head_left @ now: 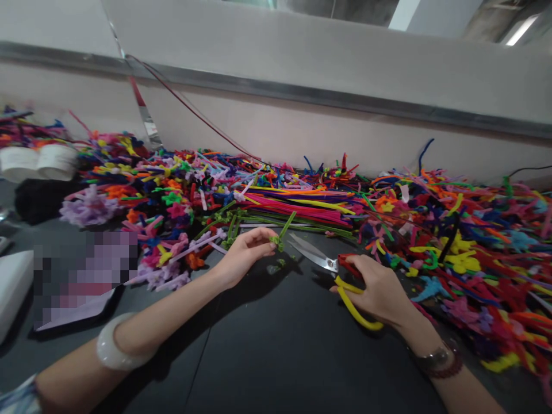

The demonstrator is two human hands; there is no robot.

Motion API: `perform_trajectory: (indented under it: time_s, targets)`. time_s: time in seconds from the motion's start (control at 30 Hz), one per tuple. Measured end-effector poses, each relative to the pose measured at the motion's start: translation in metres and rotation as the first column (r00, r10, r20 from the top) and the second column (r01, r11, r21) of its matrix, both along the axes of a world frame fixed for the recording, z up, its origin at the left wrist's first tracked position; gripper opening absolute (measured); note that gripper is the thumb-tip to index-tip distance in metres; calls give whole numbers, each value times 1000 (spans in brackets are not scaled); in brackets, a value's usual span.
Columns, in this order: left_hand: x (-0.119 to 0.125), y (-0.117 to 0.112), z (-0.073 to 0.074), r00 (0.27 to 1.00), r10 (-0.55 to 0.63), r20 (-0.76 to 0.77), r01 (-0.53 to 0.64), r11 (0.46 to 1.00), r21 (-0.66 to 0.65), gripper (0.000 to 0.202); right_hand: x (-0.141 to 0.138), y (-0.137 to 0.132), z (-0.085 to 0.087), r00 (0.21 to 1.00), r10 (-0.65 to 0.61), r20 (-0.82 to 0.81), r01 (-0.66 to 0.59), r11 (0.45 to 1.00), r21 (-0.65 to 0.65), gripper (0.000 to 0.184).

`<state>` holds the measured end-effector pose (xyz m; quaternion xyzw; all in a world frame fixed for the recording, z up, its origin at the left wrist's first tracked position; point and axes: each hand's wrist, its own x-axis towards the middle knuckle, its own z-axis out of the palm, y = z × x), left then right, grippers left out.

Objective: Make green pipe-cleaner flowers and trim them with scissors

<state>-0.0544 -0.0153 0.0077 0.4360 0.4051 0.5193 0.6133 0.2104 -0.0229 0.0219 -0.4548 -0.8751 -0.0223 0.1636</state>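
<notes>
My left hand pinches a short green pipe-cleaner piece between thumb and fingertips. One straight end sticks up to the right, and a curled green clump sits at the fingertips. To its right, my right hand grips a pair of scissors with red and yellow handles. The blades point left toward the green piece, a little apart from it. Small green scraps lie on the dark table below my left fingertips. Behind, a bundle of straight pipe cleaners in pink, yellow and green lies flat.
Heaps of coloured pipe-cleaner pieces spread along the wall and down the right side. At left are a tablet-like device with a blurred screen, a white box, white cups and a black bundle. A thin cable crosses the wall.
</notes>
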Motion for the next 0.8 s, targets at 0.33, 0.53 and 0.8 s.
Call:
perform_trajectory:
  time_s: [0.33,0.53,0.8]
  targets:
    - [0,0,-4,999,-13,29,13,1000,-11,12,-5,-3,-1,999,39,8,-38,995,-97,45]
    - [1,-2,-4,999,-20,44,21,999,-25,12,-6,-3,0,999,29,30,-25,991,-134,41]
    - [-1,1,-6,1000,7,10,-7,1000,-4,13,-7,-2,-2,998,44,37,-38,987,-158,40]
